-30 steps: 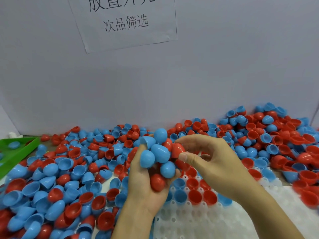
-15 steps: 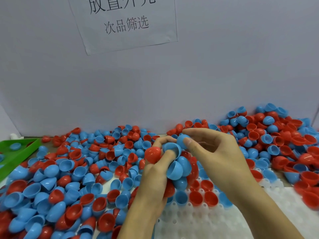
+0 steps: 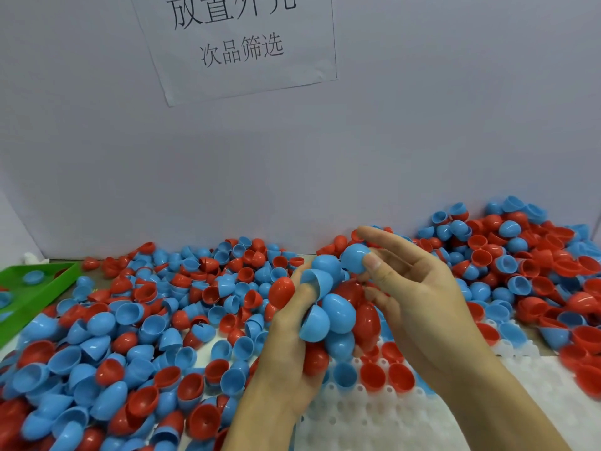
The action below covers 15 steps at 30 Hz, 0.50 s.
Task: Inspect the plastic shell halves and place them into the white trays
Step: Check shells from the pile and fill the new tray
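While the left hand cradles a heaped cluster of blue and red shell halves against its curled fingers and palm, the right hand pinches a single blue half between thumb and fingertips at the cluster's one o'clock edge. That split seems deliberate: the left serves as a supply, the right draws one piece clear so it can be turned and checked alone. The pinched half shows its domed back to the camera, so its rim and hollow cannot be seen from here.

Below both hands, toward six o'clock, lies the white tray, its pockets mostly bare; a short row of red and blue halves sits open-side-up in the pockets just under the left hand's load. Holding the supply right above the tray probably keeps each placement short.

Loose halves are strewn across the table from nine o'clock round to three o'clock, banked higher against the wall at two o'clock. A green tray at nine o'clock holds a few blue pieces, perhaps rejects, though that is a guess. A paper sign with printed characters hangs on the wall at twelve o'clock.

I judge the work to be at an early stage, with most pockets unfilled.
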Available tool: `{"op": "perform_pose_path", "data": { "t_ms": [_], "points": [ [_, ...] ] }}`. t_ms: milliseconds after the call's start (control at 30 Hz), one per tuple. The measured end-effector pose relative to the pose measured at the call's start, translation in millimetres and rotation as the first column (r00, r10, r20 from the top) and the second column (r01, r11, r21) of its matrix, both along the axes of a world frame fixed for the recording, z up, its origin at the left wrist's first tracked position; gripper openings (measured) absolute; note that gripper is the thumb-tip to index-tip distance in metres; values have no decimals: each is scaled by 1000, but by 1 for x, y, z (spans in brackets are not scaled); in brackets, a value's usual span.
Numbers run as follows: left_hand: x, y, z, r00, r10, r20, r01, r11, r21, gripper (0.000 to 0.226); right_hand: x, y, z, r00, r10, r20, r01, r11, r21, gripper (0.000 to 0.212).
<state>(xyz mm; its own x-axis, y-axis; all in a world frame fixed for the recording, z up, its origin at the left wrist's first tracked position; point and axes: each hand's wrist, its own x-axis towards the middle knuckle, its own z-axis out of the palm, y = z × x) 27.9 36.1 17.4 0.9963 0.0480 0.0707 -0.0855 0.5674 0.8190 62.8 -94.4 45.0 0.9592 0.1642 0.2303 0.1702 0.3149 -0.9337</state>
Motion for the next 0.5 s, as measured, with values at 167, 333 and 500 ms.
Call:
{"op": "perform_pose_path", "data": {
  "t_ms": [167,333,500],
  "points": [
    [1,4,0,1000,19,-14,-20,996,-90,41,0,2,3,990,105,-96,-76,961,267,28],
    [4,9,-3,996,79,-31,-84,979,-187,37,-4,-6,6,982,-25,189,55,986,-155,35],
    [8,11,-6,989,127,-82,-142,965,-219,43,-11,-3,13,928,118,355,42,910,-412,40]
  ]
}}
